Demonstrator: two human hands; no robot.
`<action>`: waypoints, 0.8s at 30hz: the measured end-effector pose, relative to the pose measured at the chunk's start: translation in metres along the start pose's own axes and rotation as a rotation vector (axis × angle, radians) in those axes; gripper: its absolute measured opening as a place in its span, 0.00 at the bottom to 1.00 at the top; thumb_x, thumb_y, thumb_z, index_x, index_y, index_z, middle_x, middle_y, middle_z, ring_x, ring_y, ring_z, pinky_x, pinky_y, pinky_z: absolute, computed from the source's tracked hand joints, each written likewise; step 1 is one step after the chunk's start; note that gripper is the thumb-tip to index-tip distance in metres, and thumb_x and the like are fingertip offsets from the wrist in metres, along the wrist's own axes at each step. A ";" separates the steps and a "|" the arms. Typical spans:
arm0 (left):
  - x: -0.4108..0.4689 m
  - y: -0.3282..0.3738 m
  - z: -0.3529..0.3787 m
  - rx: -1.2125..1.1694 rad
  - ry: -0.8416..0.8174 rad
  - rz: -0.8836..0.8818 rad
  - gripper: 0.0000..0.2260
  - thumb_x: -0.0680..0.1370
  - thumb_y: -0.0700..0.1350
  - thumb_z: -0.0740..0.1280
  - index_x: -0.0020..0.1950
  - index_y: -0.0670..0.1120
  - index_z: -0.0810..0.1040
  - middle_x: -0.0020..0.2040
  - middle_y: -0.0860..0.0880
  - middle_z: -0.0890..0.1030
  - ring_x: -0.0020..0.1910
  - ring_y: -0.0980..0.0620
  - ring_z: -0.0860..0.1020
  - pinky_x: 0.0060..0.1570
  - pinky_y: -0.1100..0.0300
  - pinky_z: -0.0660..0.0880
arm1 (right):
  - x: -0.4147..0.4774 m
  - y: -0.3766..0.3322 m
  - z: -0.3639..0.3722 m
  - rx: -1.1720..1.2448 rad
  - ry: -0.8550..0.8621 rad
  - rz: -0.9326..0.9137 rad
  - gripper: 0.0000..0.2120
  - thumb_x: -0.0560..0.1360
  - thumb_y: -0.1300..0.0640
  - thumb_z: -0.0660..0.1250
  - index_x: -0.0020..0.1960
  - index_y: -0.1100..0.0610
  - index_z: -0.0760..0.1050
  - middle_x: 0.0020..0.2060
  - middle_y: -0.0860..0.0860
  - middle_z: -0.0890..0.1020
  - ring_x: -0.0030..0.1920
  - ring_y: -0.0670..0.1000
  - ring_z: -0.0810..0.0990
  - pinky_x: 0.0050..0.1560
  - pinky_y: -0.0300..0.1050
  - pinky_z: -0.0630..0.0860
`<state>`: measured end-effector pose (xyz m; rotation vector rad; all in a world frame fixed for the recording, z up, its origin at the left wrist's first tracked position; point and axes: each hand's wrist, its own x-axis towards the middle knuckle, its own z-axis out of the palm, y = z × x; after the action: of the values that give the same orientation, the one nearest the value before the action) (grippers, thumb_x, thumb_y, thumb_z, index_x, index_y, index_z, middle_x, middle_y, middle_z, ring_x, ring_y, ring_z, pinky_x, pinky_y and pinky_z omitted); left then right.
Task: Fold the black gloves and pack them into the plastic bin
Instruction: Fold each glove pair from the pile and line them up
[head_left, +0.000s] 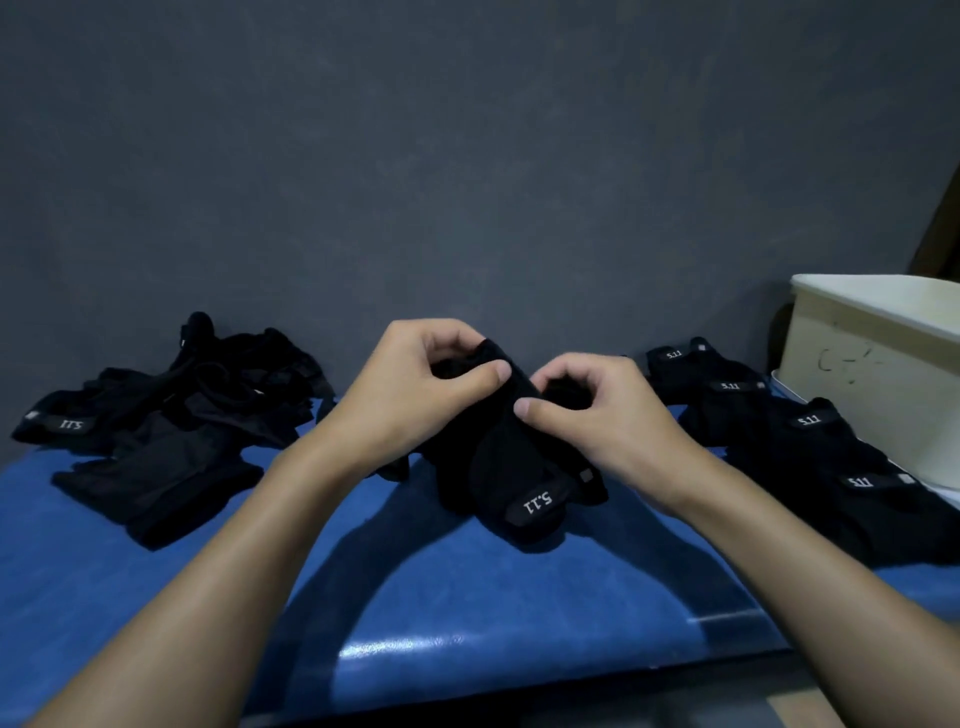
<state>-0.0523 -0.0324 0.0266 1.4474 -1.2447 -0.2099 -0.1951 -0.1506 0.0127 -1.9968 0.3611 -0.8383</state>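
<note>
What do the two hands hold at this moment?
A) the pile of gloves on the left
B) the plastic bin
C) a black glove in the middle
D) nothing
C: the left hand and the right hand both pinch the black glove between them, while the plastic bin stands untouched at the right.

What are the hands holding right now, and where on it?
The left hand and right hand both pinch a black glove at its far end, away from the 5.11 cuff.
</note>
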 end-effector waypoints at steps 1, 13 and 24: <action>0.001 -0.001 -0.001 0.008 0.008 0.010 0.04 0.74 0.41 0.74 0.47 0.43 0.83 0.43 0.48 0.86 0.41 0.57 0.82 0.44 0.63 0.79 | 0.001 0.001 0.001 0.010 0.022 -0.002 0.05 0.72 0.62 0.73 0.43 0.62 0.78 0.34 0.54 0.81 0.35 0.48 0.78 0.38 0.47 0.76; 0.017 -0.034 -0.012 -0.161 0.155 -0.212 0.12 0.76 0.37 0.72 0.57 0.45 0.75 0.31 0.52 0.76 0.27 0.51 0.73 0.27 0.59 0.71 | 0.022 0.022 0.000 0.042 0.131 0.132 0.15 0.74 0.57 0.72 0.39 0.67 0.73 0.32 0.56 0.75 0.34 0.51 0.72 0.38 0.47 0.70; 0.031 -0.079 -0.002 0.034 0.173 -0.362 0.15 0.75 0.39 0.74 0.59 0.45 0.74 0.37 0.47 0.77 0.33 0.51 0.78 0.33 0.57 0.77 | 0.045 0.048 0.014 -0.128 0.058 0.344 0.14 0.73 0.56 0.74 0.41 0.65 0.72 0.31 0.54 0.75 0.30 0.56 0.78 0.31 0.56 0.81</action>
<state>0.0056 -0.0726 -0.0206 1.6778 -0.8442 -0.3006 -0.1496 -0.1923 -0.0140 -1.9532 0.7840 -0.6677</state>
